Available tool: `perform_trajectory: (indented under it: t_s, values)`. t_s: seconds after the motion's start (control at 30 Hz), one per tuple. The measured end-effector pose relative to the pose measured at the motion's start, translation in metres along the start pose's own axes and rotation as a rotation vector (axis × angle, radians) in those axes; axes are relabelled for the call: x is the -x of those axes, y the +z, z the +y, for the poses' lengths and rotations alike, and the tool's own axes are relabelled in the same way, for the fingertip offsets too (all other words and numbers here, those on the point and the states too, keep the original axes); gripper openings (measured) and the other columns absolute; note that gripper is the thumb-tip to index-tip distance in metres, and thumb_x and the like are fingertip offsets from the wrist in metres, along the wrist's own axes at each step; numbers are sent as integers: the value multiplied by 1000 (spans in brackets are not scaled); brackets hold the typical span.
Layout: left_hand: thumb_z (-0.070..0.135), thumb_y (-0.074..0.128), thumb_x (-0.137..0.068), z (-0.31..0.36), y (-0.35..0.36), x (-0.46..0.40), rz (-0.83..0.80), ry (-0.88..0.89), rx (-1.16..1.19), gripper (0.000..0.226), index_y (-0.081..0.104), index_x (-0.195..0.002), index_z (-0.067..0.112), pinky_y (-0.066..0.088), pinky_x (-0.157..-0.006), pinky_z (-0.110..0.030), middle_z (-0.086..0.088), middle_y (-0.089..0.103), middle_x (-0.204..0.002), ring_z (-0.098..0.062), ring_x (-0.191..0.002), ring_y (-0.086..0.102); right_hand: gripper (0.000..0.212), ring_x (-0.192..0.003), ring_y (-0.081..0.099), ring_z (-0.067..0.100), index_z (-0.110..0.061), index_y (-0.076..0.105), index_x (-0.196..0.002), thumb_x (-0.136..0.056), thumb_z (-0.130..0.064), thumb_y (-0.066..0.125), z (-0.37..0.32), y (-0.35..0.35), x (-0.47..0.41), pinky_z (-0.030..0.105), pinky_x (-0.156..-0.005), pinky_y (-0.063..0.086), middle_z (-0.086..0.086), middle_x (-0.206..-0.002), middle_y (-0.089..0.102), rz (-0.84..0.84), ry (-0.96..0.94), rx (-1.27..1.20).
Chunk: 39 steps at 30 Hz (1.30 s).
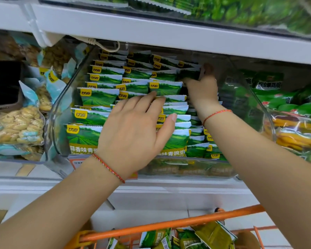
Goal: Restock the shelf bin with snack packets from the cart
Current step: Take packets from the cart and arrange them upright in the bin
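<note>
The person's left hand (133, 130) is lying flat and spread on the green snack packets (97, 97), fingers straight and slightly apart, pressing on the rows in the middle of the clear shelf bin (59, 112); it is holding nothing. The right hand (201, 88) is reaching deeper, toward the bin's back right corner, with its fingers curling around one dark green packet (189, 73) and pinching it against the thumb, just under the white shelf edge (169, 38) above. A thin red string bracelet (109, 168) is sitting on the left wrist, and another is on the right.

The packets are glossy foil pillows with crimped, saw-toothed white ends and yellow logo patches, standing in overlapping rows that are filling the bin from front lip to back. The bin is transparent plastic with rounded corners and a tilted front wall. To its left, clear bags of pale nuts (20, 124) are lying in a neighbouring bin; to its right, another bin is holding green and yellow-orange packs (294, 135).

Room is looking tight: the upper shelf is hanging low over the back rows. Below, the orange wire cart (169, 225) is holding more green packets (154, 238) near its front rail.
</note>
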<state>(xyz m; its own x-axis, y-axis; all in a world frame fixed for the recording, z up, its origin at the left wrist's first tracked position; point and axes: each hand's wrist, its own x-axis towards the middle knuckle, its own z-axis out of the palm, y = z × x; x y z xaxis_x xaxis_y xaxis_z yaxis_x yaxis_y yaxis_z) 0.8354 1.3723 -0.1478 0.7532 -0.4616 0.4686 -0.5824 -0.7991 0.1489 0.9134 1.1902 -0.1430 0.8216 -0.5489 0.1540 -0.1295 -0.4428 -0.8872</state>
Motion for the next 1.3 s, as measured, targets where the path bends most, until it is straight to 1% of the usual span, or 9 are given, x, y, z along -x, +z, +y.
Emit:
perform_trajectory:
  t_s: [0.27,0.5,0.6,0.7,0.8,0.9,1.07,1.2,1.3]
  values:
    - [41,37,-98,0,-25,13,113,115,179,46,59,-124,9,27,-111,-48,-8,60,-125,-30,-125,47,31,-78,59,9,-15,58,-120,-89,-10,58,-20,-68,77,15,-63,47,6,-117,62,-166,-24,63]
    - [20,48,-92,34,-86,80,114,326,254,25,67,-103,8,44,-87,-43,-9,67,-93,-32,-99,58,15,-41,56,3,-13,62,-82,-93,-6,54,-53,-133,158,17,-44,46,-4,-57,64,-490,-91,36]
    - [19,50,-92,53,-96,115,-170,344,219,21,67,-103,13,43,-81,-37,-3,67,-92,-28,-96,58,13,-41,56,6,-8,65,-84,-94,-10,56,-44,-144,192,18,-43,47,0,-57,64,-697,-107,223]
    - [26,49,-96,65,-104,140,-892,67,47,26,60,-116,13,49,-76,-31,-6,64,-104,-24,-94,59,18,-49,61,10,-6,67,-87,-95,-15,53,-13,-137,229,21,-50,51,4,-65,67,-1042,-11,556]
    - [14,47,-98,82,-103,163,-1315,-93,-195,32,56,-123,-4,47,-69,-26,-17,63,-110,-20,-84,58,25,-57,62,13,-11,61,-79,-97,-24,50,32,-118,267,23,-52,51,3,-72,66,-1300,193,766]
    - [26,51,-98,99,-78,189,-1473,232,-406,36,57,-123,2,48,-90,-42,-13,59,-124,-30,-112,57,36,-61,59,20,-4,61,-86,-98,-35,47,58,-98,293,26,-55,47,13,-83,67,-1294,160,863]
    - [33,45,-98,96,-38,215,-1546,292,-502,38,51,-129,12,44,-92,-41,-8,54,-123,-28,-114,52,55,-94,57,27,-7,54,-117,-92,-56,48,74,-80,319,30,-68,38,14,-110,62,-1212,-82,1062]
    - [27,52,-96,93,-32,211,-1505,244,-415,33,56,-122,8,45,-87,-39,-9,57,-117,-28,-110,55,45,-87,56,26,-10,52,-89,-81,-51,67,90,-71,322,29,-63,42,4,-84,55,-1153,-30,971]
    - [24,56,-95,96,-34,205,-1505,203,-275,18,58,-92,7,45,-73,-34,-5,50,-77,-24,-80,53,42,-64,44,17,-15,40,-72,-79,-36,75,91,-72,319,28,-52,32,0,-69,39,-1175,108,825]
